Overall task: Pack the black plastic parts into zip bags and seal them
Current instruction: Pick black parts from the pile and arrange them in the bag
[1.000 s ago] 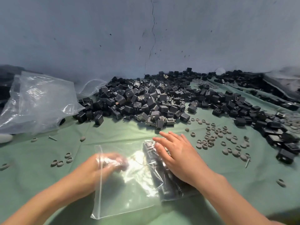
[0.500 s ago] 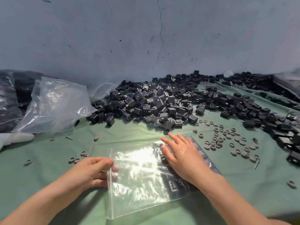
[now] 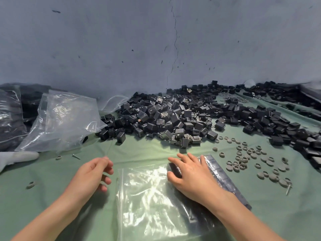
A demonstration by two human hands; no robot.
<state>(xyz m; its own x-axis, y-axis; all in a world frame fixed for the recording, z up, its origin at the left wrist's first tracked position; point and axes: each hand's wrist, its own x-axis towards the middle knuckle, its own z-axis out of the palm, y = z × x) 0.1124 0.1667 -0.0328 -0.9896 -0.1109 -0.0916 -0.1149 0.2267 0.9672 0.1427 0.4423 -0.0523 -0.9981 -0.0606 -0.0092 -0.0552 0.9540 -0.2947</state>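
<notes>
Right hand (image 3: 192,178) fingers spread flat on bag (image 3: 147,197) over parts (image 3: 224,179), left hand (image 3: 90,176) fingers loosely curled, holding nothing, just beside bag edge

Dimly, coolly lit, brightest on the green cloth (image 3: 152,153) below the heap of black plastic parts (image 3: 173,119). Glares white across the clear zip bag (image 3: 147,197) and throws only soft shadows. Bows outward at the edges, smears at far right.
</notes>
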